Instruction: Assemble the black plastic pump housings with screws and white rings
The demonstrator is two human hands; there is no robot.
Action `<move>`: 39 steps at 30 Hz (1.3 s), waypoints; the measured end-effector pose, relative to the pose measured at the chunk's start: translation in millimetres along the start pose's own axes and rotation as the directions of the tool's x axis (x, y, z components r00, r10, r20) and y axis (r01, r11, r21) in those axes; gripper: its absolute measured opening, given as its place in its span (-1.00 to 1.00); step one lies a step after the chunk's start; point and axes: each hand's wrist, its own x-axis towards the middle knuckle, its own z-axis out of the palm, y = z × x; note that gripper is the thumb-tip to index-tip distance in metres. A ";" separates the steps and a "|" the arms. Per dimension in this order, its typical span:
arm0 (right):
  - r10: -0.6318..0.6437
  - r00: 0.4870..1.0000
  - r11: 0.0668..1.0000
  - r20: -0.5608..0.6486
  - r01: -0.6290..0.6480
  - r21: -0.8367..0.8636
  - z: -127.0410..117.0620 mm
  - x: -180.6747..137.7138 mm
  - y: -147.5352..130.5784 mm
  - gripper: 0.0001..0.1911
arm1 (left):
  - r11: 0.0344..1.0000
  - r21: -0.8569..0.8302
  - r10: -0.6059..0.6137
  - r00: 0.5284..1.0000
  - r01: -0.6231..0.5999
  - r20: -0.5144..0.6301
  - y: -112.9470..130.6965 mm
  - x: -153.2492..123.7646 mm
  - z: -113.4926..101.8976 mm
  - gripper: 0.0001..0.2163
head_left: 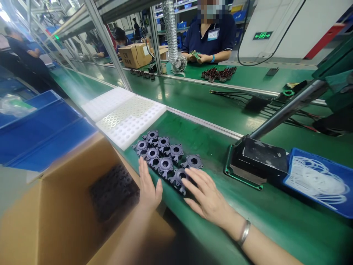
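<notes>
Several black round parts with central holes and lugged rims (165,163) lie in two rows on the green bench top (209,202). My left hand (149,186) is held upright beside the front row near the bench edge, fingers stretched and thumb apart, with nothing in it. Over the near right end of the rows is my right hand (204,193), its fingers spread. Those fingertips are at the last front-row black part (181,176); whether they press on it I cannot tell. A separate black part (193,161) sits just beyond them.
An open cardboard box (63,195) with dark parts inside stands at the left. White foam trays (124,138) hold pale rings. On the right are a black-based stand (261,156) and a blue bin (344,208) of white cords. Across the bench, a co-worker (209,36) holds a green piece.
</notes>
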 end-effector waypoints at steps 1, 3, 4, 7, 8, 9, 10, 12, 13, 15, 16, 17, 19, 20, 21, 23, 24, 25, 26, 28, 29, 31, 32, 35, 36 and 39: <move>0.049 0.998 0.999 -0.035 -0.048 0.005 -0.5 0.2 0.0 -0.33 | 0.999 0.002 -0.034 0.999 0.034 -0.017 -1.6 -0.9 0.6 -0.31; 0.146 0.987 0.989 -0.071 -0.145 0.011 -0.5 0.5 0.5 -0.26 | 0.995 0.029 -0.092 0.996 0.092 -0.008 -4.2 -2.8 2.3 -0.33; 0.180 0.981 0.984 -0.066 -0.180 0.010 0.1 0.6 1.0 -0.24 | 0.993 0.050 -0.108 0.994 0.107 0.010 -4.9 -3.9 3.5 -0.34; 0.214 0.977 0.977 0.001 -0.214 -0.009 3.1 1.2 2.4 -0.27 | 0.989 0.109 -0.100 0.994 0.095 0.044 -4.5 -7.4 7.9 -0.35; 0.213 0.977 0.977 0.022 -0.212 -0.016 4.1 1.3 2.8 -0.28 | 0.989 0.121 -0.093 0.995 0.088 0.041 -3.7 -8.4 9.2 -0.35; 0.211 0.977 0.977 0.037 -0.210 -0.022 4.9 1.3 3.1 -0.29 | 0.989 0.125 -0.088 0.995 0.083 0.036 -2.7 -9.3 10.4 -0.34; 0.210 0.977 0.978 0.045 -0.209 -0.026 5.4 1.3 3.4 -0.30 | 0.989 0.123 -0.087 0.996 0.082 0.030 -1.6 -10.0 11.3 -0.34; 0.209 0.977 0.978 0.051 -0.208 -0.029 5.6 0.9 3.8 -0.30 | 0.990 0.107 -0.091 0.996 0.088 0.024 -0.1 -10.4 11.5 -0.34; 0.209 0.976 0.978 0.052 -0.208 -0.030 5.4 0.6 3.9 -0.30 | 0.991 0.091 -0.097 0.995 0.094 0.022 0.0 -9.9 10.7 -0.34; 0.209 0.977 0.978 0.053 -0.208 -0.028 4.7 -0.2 3.9 -0.31 | 0.991 0.043 -0.128 0.992 0.127 0.017 -2.2 -6.8 7.3 -0.34; 0.208 0.977 0.978 0.050 -0.207 -0.026 4.4 -0.6 3.9 -0.31 | 0.988 0.013 -0.154 0.988 0.154 0.007 -4.6 -4.0 4.7 -0.34; 0.211 0.976 0.977 0.045 -0.210 -0.025 4.3 -0.9 3.8 -0.31 | 0.983 -0.019 -0.185 0.983 0.185 -0.005 -7.7 -0.6 2.0 -0.35; 0.217 0.976 0.976 0.032 -0.217 -0.020 4.5 -1.3 3.8 -0.33 | 0.963 -0.084 -0.259 0.966 0.257 -0.018 -15.1 7.3 -3.2 -0.38; 0.220 0.975 0.975 0.027 -0.220 -0.017 4.9 -1.3 3.9 -0.33 | 0.951 -0.113 -0.292 0.956 0.288 -0.012 -18.6 11.2 -5.1 -0.40; 0.223 0.975 0.975 0.024 -0.222 -0.014 5.4 -1.2 4.0 -0.33 | 0.940 -0.136 -0.317 0.949 0.314 0.003 -21.5 14.6 -6.1 -0.42; 0.227 0.974 0.974 0.028 -0.227 -0.007 6.4 -0.5 4.6 -0.33 | 0.927 -0.152 -0.341 0.939 0.342 0.039 -24.4 19.0 -5.7 -0.43; 0.229 0.973 0.973 0.031 -0.229 -0.003 6.7 0.0 5.0 -0.33 | 0.927 -0.148 -0.342 0.938 0.346 0.048 -24.5 19.9 -4.3 -0.43; 0.232 0.972 0.973 0.037 -0.232 0.000 6.9 0.5 5.3 -0.33 | 0.928 -0.141 -0.341 0.939 0.345 0.050 -23.9 20.1 -2.6 -0.43; 0.234 0.971 0.972 0.042 -0.234 0.003 6.8 0.8 5.6 -0.33 | 0.929 -0.137 -0.341 0.939 0.344 0.047 -22.9 19.7 -0.6 -0.42; 0.236 0.970 0.972 0.050 -0.237 0.007 6.1 1.1 5.6 -0.33 | 0.929 -0.139 -0.340 0.940 0.342 0.038 -20.9 17.9 2.6 -0.41; 0.237 0.970 0.971 0.051 -0.238 0.008 5.6 0.9 5.4 -0.33 | 0.930 -0.143 -0.338 0.940 0.340 0.036 -20.3 17.0 3.3 -0.41; 0.241 0.969 0.970 0.051 -0.241 0.009 4.6 0.1 4.8 -0.34 | 0.931 -0.148 -0.334 0.942 0.335 0.035 -20.1 15.3 2.2 -0.42; 0.243 0.969 0.970 0.048 -0.244 0.010 4.4 -0.3 4.6 -0.34 | 0.931 -0.146 -0.333 0.942 0.334 0.033 -20.4 14.6 -0.1 -0.42; 0.244 0.969 0.969 0.040 -0.245 0.018 4.7 0.2 5.0 -0.34 | 0.936 -0.114 -0.333 0.943 0.332 0.006 -23.9 12.8 -15.7 -0.43; 0.243 0.969 0.970 0.038 -0.244 0.021 4.9 0.9 5.5 -0.34 | 0.937 -0.090 -0.340 0.941 0.338 -0.005 -26.4 12.2 -24.0 -0.43; 0.240 0.970 0.970 0.021 -0.241 0.028 3.5 3.0 7.3 -0.35 | 0.927 -0.003 -0.374 0.926 0.374 -0.060 -41.2 9.6 -57.0 -0.44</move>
